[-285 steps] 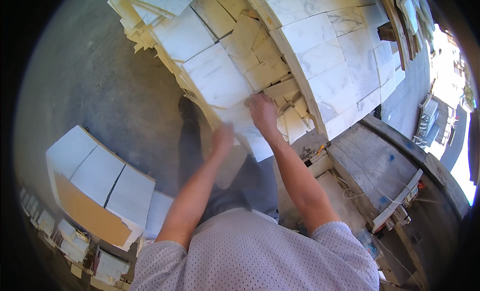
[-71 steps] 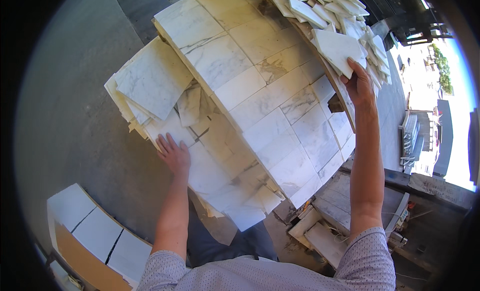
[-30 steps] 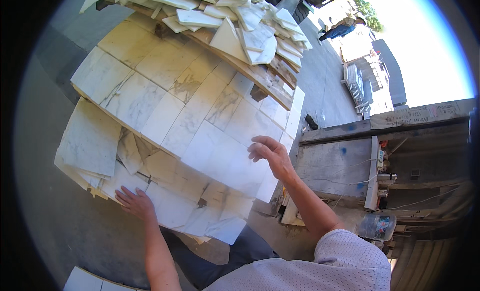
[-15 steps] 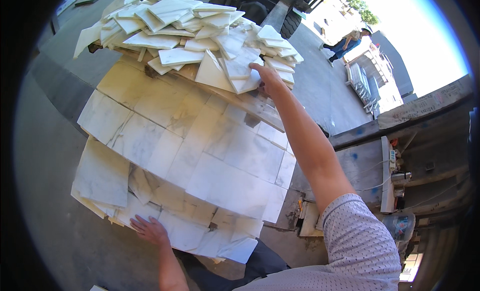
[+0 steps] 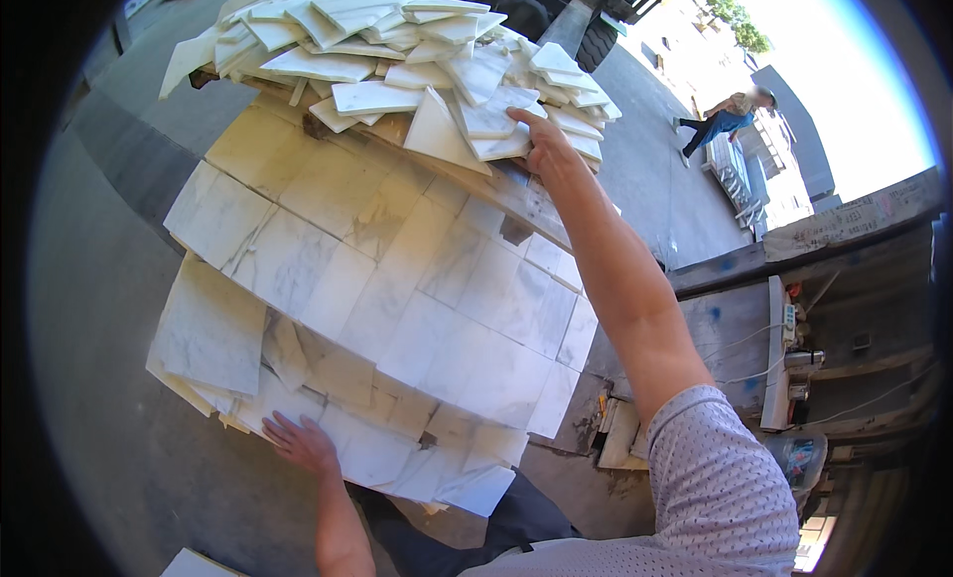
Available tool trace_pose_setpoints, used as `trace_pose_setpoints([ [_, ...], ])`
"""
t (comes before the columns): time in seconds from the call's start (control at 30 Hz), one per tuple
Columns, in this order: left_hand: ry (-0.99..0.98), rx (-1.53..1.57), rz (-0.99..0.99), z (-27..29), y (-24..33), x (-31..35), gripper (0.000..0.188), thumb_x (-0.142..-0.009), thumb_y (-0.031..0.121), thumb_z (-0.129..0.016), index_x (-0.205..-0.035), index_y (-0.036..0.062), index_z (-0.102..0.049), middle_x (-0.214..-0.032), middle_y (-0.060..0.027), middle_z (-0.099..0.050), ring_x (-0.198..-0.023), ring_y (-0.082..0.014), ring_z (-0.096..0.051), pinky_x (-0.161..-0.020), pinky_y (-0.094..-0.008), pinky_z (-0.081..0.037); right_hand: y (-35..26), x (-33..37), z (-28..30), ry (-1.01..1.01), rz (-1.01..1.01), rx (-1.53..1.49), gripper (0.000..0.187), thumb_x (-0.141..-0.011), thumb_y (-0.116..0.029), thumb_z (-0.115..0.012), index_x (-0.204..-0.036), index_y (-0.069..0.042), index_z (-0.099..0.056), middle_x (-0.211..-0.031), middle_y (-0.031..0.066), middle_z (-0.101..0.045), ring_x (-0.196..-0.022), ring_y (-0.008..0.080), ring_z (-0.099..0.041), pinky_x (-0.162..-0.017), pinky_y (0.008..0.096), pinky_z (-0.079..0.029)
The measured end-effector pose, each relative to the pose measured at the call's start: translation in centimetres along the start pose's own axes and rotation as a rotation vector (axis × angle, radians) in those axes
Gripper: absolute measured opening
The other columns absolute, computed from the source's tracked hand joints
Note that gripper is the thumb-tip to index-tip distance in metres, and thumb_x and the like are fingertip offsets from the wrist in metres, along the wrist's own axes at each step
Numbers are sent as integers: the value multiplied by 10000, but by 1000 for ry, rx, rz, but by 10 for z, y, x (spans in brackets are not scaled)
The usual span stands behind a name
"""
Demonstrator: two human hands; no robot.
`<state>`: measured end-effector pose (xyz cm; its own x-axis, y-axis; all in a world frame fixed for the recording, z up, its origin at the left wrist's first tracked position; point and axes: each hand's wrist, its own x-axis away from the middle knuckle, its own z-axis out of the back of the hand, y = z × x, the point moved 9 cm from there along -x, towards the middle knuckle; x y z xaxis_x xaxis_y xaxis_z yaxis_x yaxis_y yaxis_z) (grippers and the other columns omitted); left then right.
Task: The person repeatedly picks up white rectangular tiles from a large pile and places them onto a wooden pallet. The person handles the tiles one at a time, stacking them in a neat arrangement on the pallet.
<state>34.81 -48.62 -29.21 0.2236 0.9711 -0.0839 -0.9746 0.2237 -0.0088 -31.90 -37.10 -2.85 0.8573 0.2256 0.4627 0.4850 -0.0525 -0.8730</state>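
Right hand is touching a white tile piece at the near edge of the wooden pallet, toward its right corner. One digit is lying on top of the piece; the other fingers are mostly hiding from view, so I'm not managing to tell whether that grip is holding the piece or only pressing it. The piece is sitting in a heap of broken tiles, overlapping others; a bigger pointed piece is slanting just left of it.

Left hand is resting palm down at the near edge of the lower tile layer, grip unclenched, fingers spreading. A loose tile is lying near it, on that layer's left corner. Between this layer and the pallet, the upper tile layer is showing rows of fitted, grey-veined tiles.

Back right, a co-worker is striding across the yard; a black tyre is showing behind the heap.
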Motion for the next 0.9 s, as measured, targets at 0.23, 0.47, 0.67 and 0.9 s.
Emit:
trace_pose_setpoints([
  [0.23, -40, -18, 31, 0, -2, -1, 635, -1011, 387, -451, -1539, 79, -279, -1630, -153, -193, -1508, -312, -189, -1145, -505, -273, 24, 69, 65, -53, 136, -32, 581, -797, -129, -785, -1254, 116, -522, -1161, 199, -643, -1000, 324, -684, -877, 435, -584],
  [0.47, -26, 23, 4, 4, 1, 2, 633, -1016, 393, -433, -1541, 75, -275, -1634, -158, -179, -1514, -310, -172, -1141, -530, -278, 112, 235, 158, -224, -28, 100, 591, -837, -226, -742, -1272, 102, -512, -1123, 150, -650, -959, 226, -671, -848, 341, -551],
  [0.67, -183, -58, 31, -11, -5, -3, 664, -1010, 451, -416, -1552, 94, -273, -1636, -159, -173, -1520, -309, -144, -1136, -569, -263, 227, 364, 181, -296, -296, 187, 684, -810, -290, -752, -1318, 94, -499, -1190, 158, -632, -1030, 228, -637, -932, 362, -501],
  [0.9, -1076, 1247, 103, 6, 23, 117, 662, -982, 532, -514, -1314, -40, -540, -1193, -152, -653, -1108, -255, -616, -946, -398, -481, 340, 436, 174, -485, -450, 520, 759, -734, -320, -823, -1316, 58, -517, -1162, 155, -651, -1050, 240, -634, -942, 365, -488],
])
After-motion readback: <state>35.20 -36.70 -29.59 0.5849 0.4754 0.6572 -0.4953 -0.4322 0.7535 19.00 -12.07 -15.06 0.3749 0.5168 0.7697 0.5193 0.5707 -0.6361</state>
